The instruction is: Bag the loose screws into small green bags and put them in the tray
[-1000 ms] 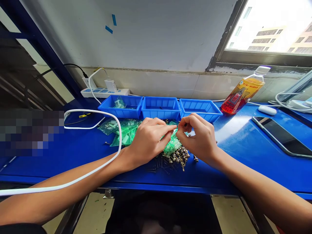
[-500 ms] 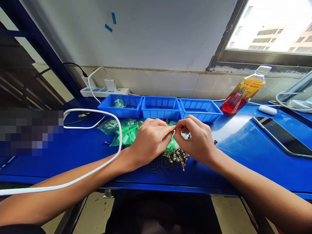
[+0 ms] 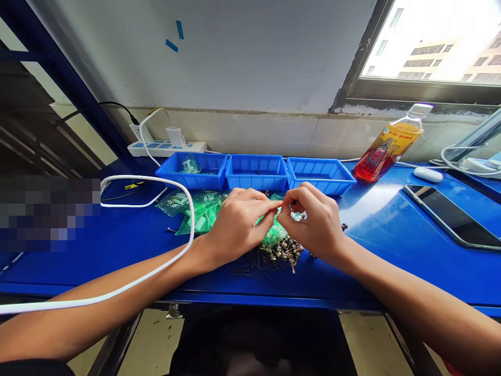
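Note:
My left hand [image 3: 243,222] and my right hand [image 3: 315,219] meet at the fingertips over the pile. Both are closed in a pinch; what the left one holds is hidden. A small dark piece [image 3: 294,202] shows between the fingers of my right hand, too small to name. Green plastic bags [image 3: 201,216] lie left of and beneath the hands. Brass-coloured fittings [image 3: 288,251] are heaped just below them, with dark screws [image 3: 260,263] scattered beside.
Three blue bins stand behind the pile: left [image 3: 191,180], middle [image 3: 256,180] and right [image 3: 321,177]. A bottle [image 3: 387,143], a white case [image 3: 428,174] and a phone [image 3: 456,216] are at the right. A white cable [image 3: 191,214] loops across my left forearm; a power strip [image 3: 168,149] sits behind.
The view has shifted slightly. Both hands keep their pinch, with the fingertips still together and only a small change in finger position.

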`<state>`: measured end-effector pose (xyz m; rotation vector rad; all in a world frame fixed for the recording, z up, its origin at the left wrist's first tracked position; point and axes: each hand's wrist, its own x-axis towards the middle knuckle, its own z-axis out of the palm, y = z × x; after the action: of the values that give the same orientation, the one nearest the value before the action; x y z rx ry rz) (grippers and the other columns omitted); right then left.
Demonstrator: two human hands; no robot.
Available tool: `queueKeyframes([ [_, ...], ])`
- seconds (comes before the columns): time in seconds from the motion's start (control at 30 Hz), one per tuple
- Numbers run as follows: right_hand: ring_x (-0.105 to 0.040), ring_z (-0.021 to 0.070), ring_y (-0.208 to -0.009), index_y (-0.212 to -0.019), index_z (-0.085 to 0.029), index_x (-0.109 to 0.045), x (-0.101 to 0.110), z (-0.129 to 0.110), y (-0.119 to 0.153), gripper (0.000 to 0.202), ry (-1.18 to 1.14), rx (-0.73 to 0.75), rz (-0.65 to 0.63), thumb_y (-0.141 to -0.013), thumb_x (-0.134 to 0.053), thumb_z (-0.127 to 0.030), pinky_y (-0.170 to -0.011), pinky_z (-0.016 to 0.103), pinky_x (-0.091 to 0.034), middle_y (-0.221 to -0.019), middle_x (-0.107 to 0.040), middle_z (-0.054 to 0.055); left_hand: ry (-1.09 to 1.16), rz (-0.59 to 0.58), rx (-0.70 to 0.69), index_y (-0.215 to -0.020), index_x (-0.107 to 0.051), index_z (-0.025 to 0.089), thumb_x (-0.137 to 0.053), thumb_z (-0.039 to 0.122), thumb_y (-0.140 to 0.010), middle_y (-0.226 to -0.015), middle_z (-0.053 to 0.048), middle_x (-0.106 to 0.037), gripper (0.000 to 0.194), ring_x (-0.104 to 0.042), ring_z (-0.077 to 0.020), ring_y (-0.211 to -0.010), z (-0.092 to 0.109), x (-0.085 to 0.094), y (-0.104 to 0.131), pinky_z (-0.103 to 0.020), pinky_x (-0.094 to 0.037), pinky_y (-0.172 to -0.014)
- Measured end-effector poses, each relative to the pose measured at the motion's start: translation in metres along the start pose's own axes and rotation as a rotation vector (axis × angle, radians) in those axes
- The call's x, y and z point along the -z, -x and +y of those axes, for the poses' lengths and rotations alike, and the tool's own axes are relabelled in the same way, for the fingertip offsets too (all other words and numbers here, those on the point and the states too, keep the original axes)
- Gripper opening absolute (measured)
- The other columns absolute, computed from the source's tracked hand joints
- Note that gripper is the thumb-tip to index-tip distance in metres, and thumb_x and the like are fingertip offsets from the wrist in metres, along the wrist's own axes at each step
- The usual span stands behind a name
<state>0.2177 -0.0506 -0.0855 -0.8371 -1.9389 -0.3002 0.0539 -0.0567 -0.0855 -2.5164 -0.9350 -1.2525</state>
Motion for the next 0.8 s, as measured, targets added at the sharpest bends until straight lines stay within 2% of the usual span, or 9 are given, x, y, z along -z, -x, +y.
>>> queueKeyframes([
  [0.33,-0.047,0.0089,-0.053,-0.069,-0.019,-0.051,0.0049,-0.0013,-0.0032,0.011,-0.021,0.007,0.000,-0.074,-0.050,-0.008,-0.051,0.021,-0.041,-0.061,-0.052,-0.002,0.056,0.007,0.081,-0.093,-0.070,0.016,-0.053,0.019,-0.086,-0.082,-0.003,-0.073,0.019,-0.066,-0.0150,-0.078,0.0000,0.0031,-0.0022,-0.029,-0.046,-0.071],
  [0.8,-0.050,0.0092,-0.054,-0.073,-0.019,-0.052,0.0028,-0.0031,-0.0016,0.009,-0.029,0.005,0.010,-0.077,-0.051,-0.010,-0.051,0.021,-0.042,-0.063,-0.054,-0.001,-0.004,0.016,0.027,-0.096,-0.069,0.016,-0.050,0.019,-0.089,-0.081,-0.003,-0.073,0.021,-0.066,-0.0150,-0.079,-0.0002,0.0013,-0.0004,-0.029,-0.045,-0.072],
])
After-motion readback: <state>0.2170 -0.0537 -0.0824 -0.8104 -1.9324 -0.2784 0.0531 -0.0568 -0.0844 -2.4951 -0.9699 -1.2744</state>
